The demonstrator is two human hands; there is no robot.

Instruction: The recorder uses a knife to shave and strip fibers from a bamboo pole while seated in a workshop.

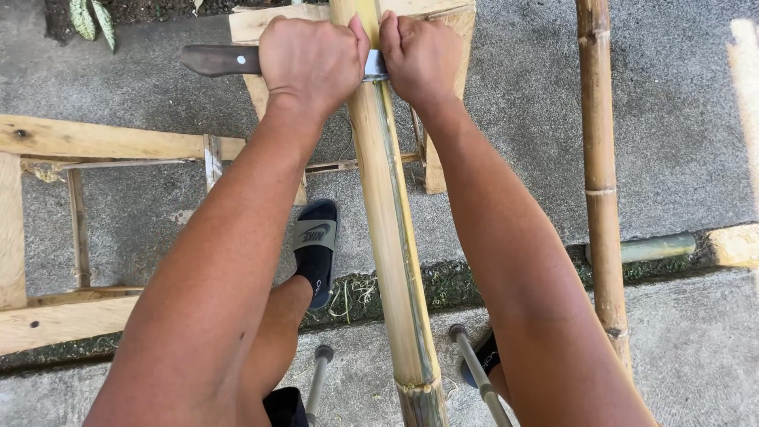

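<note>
- Underfoot, a grey concrete floor (680,119) outdoors, crossed by a grassy joint near the bamboo pole's lower end.
- Wooden frame (103,138): lies left of and behind the pole.
- Bamboo pole (391,237): long, running away between the legs, probably so both arms can bear on it evenly.
- Second bamboo pole (601,174): right of the first.
- Left hand (312,59): clenched on the dark knife handle (217,59).
- Right hand (423,55): clenched on the blade's far end; blade (374,67) crosses the pole.
</note>
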